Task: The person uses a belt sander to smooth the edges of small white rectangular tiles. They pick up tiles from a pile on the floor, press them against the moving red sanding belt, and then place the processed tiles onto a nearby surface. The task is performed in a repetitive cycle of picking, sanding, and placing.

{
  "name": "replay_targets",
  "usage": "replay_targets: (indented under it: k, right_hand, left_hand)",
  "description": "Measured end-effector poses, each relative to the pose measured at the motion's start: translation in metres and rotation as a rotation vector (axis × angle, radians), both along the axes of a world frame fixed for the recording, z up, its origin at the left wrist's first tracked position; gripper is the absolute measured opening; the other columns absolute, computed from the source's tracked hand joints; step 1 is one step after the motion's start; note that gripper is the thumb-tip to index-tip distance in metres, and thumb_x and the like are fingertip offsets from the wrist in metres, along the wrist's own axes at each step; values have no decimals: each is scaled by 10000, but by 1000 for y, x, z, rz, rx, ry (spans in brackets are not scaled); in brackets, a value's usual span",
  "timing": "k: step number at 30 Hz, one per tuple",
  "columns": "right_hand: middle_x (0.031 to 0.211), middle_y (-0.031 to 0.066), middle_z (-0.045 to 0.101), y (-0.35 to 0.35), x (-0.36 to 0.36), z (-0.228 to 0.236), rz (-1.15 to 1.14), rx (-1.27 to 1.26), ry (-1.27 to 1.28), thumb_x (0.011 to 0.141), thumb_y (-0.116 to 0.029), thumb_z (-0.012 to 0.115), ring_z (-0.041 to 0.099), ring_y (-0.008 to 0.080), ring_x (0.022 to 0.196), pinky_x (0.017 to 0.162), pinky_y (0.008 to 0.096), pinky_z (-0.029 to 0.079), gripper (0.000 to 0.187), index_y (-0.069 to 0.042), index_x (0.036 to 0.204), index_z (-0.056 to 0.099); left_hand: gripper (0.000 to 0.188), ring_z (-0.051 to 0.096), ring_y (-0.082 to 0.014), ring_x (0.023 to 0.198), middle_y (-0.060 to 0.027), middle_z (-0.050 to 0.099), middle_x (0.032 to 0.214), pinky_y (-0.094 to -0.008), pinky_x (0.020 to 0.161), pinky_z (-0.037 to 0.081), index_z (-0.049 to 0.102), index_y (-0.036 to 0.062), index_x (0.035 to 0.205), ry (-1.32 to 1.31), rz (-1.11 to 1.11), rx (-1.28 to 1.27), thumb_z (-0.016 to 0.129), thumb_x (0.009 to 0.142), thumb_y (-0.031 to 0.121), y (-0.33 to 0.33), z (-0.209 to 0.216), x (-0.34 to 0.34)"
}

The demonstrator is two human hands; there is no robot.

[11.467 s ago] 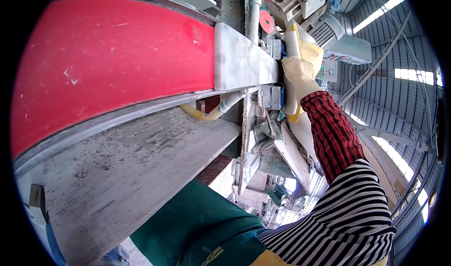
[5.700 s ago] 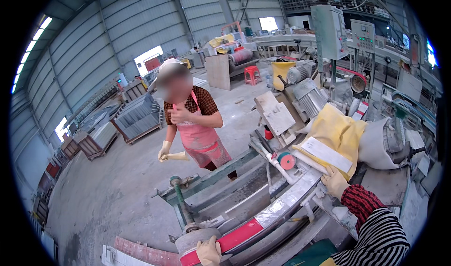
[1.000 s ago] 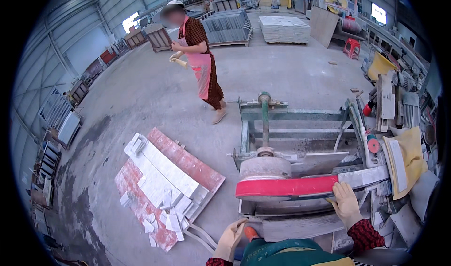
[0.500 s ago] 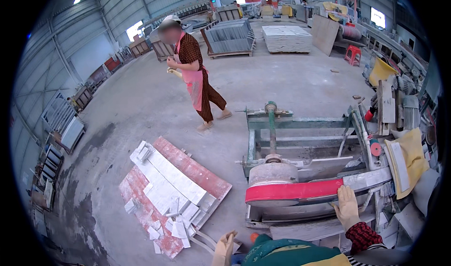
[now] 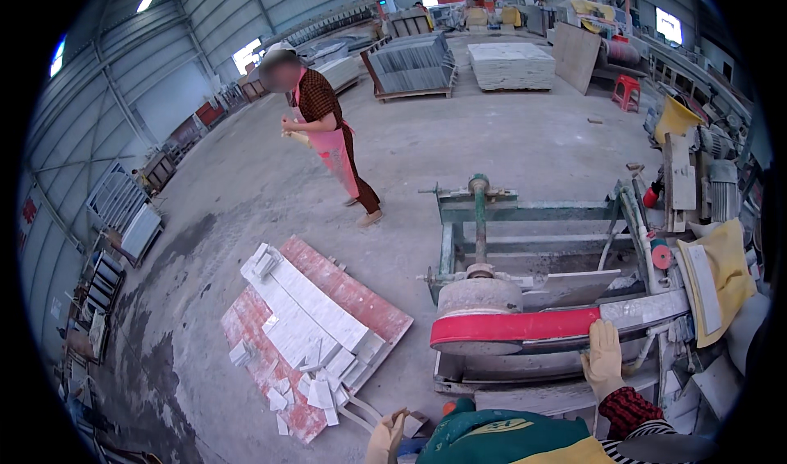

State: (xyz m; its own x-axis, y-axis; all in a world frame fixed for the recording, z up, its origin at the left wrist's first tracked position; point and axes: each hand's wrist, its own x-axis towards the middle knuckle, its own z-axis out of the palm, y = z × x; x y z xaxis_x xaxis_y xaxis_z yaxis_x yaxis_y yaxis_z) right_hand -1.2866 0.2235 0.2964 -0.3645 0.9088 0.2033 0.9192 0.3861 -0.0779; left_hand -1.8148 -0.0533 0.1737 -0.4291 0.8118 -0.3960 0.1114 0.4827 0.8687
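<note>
My right hand (image 5: 604, 357), in a pale rubber glove, lies with its fingers stretched out against the near edge of a belt grinding machine (image 5: 459, 210). Its fingertips touch or nearly touch the red belt (image 5: 525, 326), close to where the belt meets a grey-white section (image 5: 648, 310). At the lower edge, beside my green and yellow apron (image 5: 500, 435), my left hand (image 5: 387, 435) is raised in a similar glove. Its fingers are curled together, and nothing shows between them. The belt wraps round a wide drum (image 5: 479, 297) at the machine's left end.
White stone strips and broken pieces (image 5: 316, 316) lie on a red board (image 5: 352, 288) to the left. Beyond it, a person in a pink apron (image 5: 332, 148) stands on the concrete floor. Stacked slabs (image 5: 512, 66) and a red stool (image 5: 626, 93) are farther back. Yellow cloth (image 5: 717, 275) hangs at right.
The view has shifted slightly, moving the machine and board a little to the right in the picture. The person in the pink apron has stepped left. My hands keep nearly the same pose.
</note>
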Motion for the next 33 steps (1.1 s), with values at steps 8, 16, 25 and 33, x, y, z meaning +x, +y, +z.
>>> replay_targets:
  k: [8,16,25,33]
  right_hand:
    - [1627,302,459,1,2,4,11,1,27,769,-128,844,412,547,1514,1306,595,308,925,59,1580,438]
    - [1646,282,446,0,-1,6,7,-17,41,804,-152,853,380,517,1550,1329,572,283,928,51,1601,424]
    - [1653,276,435,-3,-1,10,-50,-48,17,814,-164,850,362,509,1562,1337,561,269,929,55,1607,418]
    - [1655,272,435,-1,-4,0,-32,-30,36,804,-148,845,359,517,1561,1333,566,274,931,48,1609,420]
  left_hand:
    - [345,754,-216,1195,-154,811,1249,-296,1068,551,727,-49,1343,50,-14,-42,613,1109,177,43,81,33]
    - [333,747,-228,1217,-172,800,1263,-295,1087,545,718,-64,1343,0,1,-49,615,1108,148,50,78,29]
    - [370,740,-222,1237,-153,804,1281,-301,1103,535,706,-46,1374,1,-54,-36,587,1126,202,47,74,30]
    - [368,746,-216,1219,-140,815,1256,-303,1090,539,727,-30,1361,-6,-30,-44,596,1121,217,39,67,29]
